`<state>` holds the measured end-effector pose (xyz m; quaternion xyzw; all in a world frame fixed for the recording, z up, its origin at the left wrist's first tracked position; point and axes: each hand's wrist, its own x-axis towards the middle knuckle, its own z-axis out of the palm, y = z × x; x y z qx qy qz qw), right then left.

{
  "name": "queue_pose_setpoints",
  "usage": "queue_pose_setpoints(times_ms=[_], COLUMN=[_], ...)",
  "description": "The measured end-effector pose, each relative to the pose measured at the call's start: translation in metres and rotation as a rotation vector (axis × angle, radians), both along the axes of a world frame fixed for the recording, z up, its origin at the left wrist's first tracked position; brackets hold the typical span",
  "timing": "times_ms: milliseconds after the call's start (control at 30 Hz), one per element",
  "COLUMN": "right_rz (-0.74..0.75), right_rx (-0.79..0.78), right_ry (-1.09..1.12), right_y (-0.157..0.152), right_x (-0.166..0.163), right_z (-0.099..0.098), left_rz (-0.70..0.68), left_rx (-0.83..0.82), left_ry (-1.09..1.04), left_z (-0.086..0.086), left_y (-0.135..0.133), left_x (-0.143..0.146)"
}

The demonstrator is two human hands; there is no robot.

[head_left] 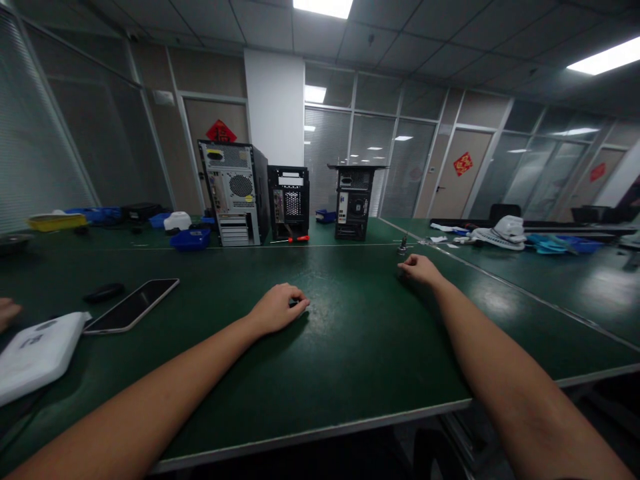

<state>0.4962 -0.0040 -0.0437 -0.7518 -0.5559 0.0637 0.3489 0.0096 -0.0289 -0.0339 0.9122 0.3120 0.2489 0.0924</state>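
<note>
My left hand (279, 309) rests on the green table (350, 347) with its fingers curled in. A small dark spot shows between thumb and forefinger, too little to name. Farther off to the right, my right hand (421, 269) is closed, thumb and fingers pinched together low over the tabletop. What it holds, if anything, is hidden. Just beyond its fingertips stands a small upright metal piece (403, 244), its kind unclear at this size.
Three computer cases (240, 193) stand along the back, with a red-handled screwdriver (299, 239) before the middle one. Left are a blue tray (191, 240), a phone (135, 305), a white device (43, 350) and another person's hand (7, 312). A white cap (503, 232) lies right.
</note>
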Motion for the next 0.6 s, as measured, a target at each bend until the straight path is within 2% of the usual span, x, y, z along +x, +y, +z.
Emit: queue_pose_setpoints(times_ms=[167,400,500,600], right_rz=[0.061,0.153,0.231,0.393], right_rx=[0.024,-0.019,0.017,0.071], right_ry=[-0.158,-0.262,-0.321,-0.372], right_y=[-0.005,-0.015,-0.017,-0.019], right_x=[-0.008,-0.022,-0.043,-0.083], right_z=[0.003,0.004,0.008,0.016], left_rz=[0.009,0.012,0.014,0.014], left_rx=[-0.006,0.005,-0.002,-0.011], left_ry=[0.005,0.011,0.002,-0.007], left_z=[0.0,-0.001,-0.002,-0.001], left_y=[0.0,0.002,0.002,0.001], left_x=[0.0,0.0,0.0,0.0])
